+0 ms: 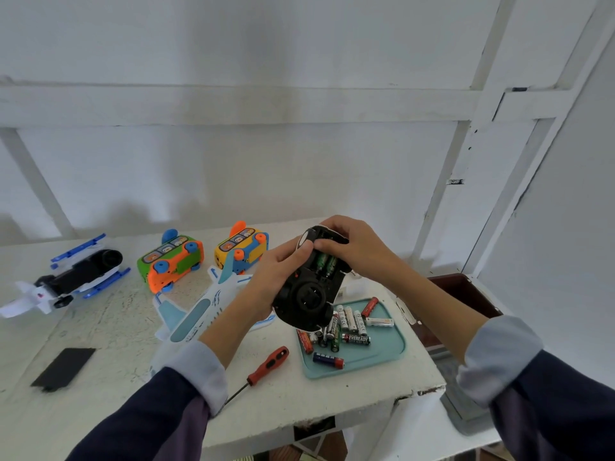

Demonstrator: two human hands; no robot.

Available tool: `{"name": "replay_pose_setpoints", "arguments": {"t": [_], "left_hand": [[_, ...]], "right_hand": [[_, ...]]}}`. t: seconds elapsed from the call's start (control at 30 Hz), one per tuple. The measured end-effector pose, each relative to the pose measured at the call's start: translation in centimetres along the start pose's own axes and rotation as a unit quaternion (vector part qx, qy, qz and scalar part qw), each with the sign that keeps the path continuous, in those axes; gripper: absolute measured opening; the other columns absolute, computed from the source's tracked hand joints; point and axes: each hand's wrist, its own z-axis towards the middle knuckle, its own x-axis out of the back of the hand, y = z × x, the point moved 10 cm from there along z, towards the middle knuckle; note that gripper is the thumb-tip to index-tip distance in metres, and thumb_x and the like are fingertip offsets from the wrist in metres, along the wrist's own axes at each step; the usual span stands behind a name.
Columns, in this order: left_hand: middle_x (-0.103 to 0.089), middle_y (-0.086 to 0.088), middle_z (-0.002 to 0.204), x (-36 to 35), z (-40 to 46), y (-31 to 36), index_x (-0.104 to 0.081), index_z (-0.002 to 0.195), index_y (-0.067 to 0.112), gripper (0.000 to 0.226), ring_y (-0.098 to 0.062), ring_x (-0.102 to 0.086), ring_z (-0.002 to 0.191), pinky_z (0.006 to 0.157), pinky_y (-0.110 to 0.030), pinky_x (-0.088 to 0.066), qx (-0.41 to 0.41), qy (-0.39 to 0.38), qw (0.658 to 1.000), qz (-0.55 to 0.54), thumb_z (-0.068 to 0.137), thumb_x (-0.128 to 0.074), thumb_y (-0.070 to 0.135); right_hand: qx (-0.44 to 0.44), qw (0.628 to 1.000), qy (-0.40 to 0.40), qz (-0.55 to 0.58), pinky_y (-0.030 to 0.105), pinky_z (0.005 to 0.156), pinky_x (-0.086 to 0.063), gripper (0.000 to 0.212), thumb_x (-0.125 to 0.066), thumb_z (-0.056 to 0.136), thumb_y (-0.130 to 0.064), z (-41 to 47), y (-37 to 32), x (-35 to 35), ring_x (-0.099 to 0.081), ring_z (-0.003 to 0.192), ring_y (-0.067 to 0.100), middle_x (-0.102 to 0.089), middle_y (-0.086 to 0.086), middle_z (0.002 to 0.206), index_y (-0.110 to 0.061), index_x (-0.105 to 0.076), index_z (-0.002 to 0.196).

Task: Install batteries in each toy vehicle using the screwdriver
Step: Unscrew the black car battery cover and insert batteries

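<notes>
I hold a black-bottomed toy car (304,294) upside down above the table. My left hand (278,277) grips its left side. My right hand (352,247) rests on its far end, fingers over the open battery bay, where green batteries (324,262) sit. A red-handled screwdriver (266,366) lies on the table in front of me. A teal tray (382,354) holds several loose batteries (346,327). A black battery cover (63,367) lies at the near left.
A white toy plane (196,314) lies under my left forearm. Behind it lie an orange-green bus (171,261), a yellow bus (241,249) and a blue-white helicopter (71,274), all overturned. A dark brown box (466,294) sits off the table's right edge.
</notes>
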Motion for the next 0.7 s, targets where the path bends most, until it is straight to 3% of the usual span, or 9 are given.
{"name": "replay_pose_setpoints", "arguments": {"t": [0.1, 0.2, 0.23, 0.33, 0.47, 0.63, 0.7], "left_hand": [[-0.074, 0.0, 0.089, 0.1, 0.0, 0.2, -0.066, 0.108, 0.023, 0.035, -0.02, -0.07, 0.083, 0.068, -0.026, -0.056, -0.01, -0.003, 1.0, 0.016, 0.079, -0.058, 0.04], [-0.073, 0.006, 0.079, 1.1, -0.1, 0.7, -0.066, 0.102, 0.022, 0.022, -0.012, -0.07, 0.074, 0.064, -0.021, -0.054, -0.019, 0.008, 0.999, 0.027, 0.086, -0.055, 0.032], [-0.072, 0.006, 0.076, 1.7, -0.2, 0.9, -0.065, 0.099, 0.02, 0.018, -0.011, -0.069, 0.071, 0.061, -0.019, -0.053, -0.019, 0.02, 0.999, 0.026, 0.089, -0.054, 0.029], [-0.071, 0.001, 0.08, 4.0, -0.3, 1.2, -0.066, 0.101, 0.019, 0.021, -0.017, -0.069, 0.075, 0.063, -0.023, -0.054, -0.019, 0.059, 0.998, 0.031, 0.089, -0.055, 0.032], [-0.073, -0.004, 0.084, 5.9, -0.7, 0.9, -0.066, 0.104, 0.015, 0.022, -0.02, -0.07, 0.074, 0.064, -0.027, -0.057, -0.003, 0.088, 0.996, 0.011, 0.093, -0.053, 0.03], [-0.066, -0.021, 0.098, 6.0, -1.4, 0.6, -0.056, 0.114, -0.005, 0.057, -0.032, -0.066, 0.083, 0.072, -0.037, -0.058, 0.002, 0.102, 0.995, -0.012, 0.08, -0.059, 0.04], [-0.067, -0.019, 0.095, 6.0, -1.6, 0.4, -0.056, 0.114, -0.005, 0.058, -0.031, -0.067, 0.081, 0.071, -0.038, -0.058, 0.003, 0.103, 0.994, -0.023, 0.078, -0.06, 0.041]], "right_hand": [[-0.005, 1.0, -0.012, -0.011, 0.028, 0.075, -0.048, 0.022, -0.064, 0.086, -0.024, -0.2, 0.6, -0.1, -0.06, 0.09, 0.015, -0.065, 0.0, 0.1, -0.013, -0.062, 0.106], [-0.004, 0.999, 0.04, -0.016, 0.011, 0.076, -0.041, 0.029, -0.053, 0.093, -0.031, -0.8, 1.6, 1.0, -0.054, 0.097, 0.007, -0.059, -0.007, 0.111, -0.016, -0.057, 0.117], [0.006, 0.997, 0.078, -0.021, 0.006, 0.072, -0.039, 0.027, -0.052, 0.094, -0.03, -1.3, 1.7, 1.6, -0.053, 0.093, 0.005, -0.058, -0.006, 0.109, -0.015, -0.057, 0.115], [0.047, 0.987, 0.148, -0.051, 0.009, 0.065, -0.04, 0.009, -0.059, 0.09, -0.022, -2.9, 1.8, 2.3, -0.051, 0.075, 0.002, -0.059, -0.003, 0.09, -0.015, -0.058, 0.095], [0.057, 0.988, 0.004, -0.142, 0.016, 0.063, -0.04, 0.016, -0.067, 0.084, -0.019, -4.2, 2.6, -1.8, -0.044, 0.065, 0.001, -0.051, -0.01, 0.072, -0.021, -0.055, 0.074], [0.081, 0.926, -0.188, -0.318, 0.028, 0.077, -0.041, 0.018, -0.067, 0.083, -0.032, -6.7, 4.8, -7.9, -0.04, 0.093, 0.011, -0.043, -0.007, 0.089, -0.014, -0.068, 0.085], [0.083, 0.899, -0.232, -0.363, 0.031, 0.078, -0.042, 0.024, -0.068, 0.081, -0.038, -7.8, 5.6, -9.3, -0.039, 0.101, 0.015, -0.043, -0.004, 0.096, -0.016, -0.067, 0.089]]}}
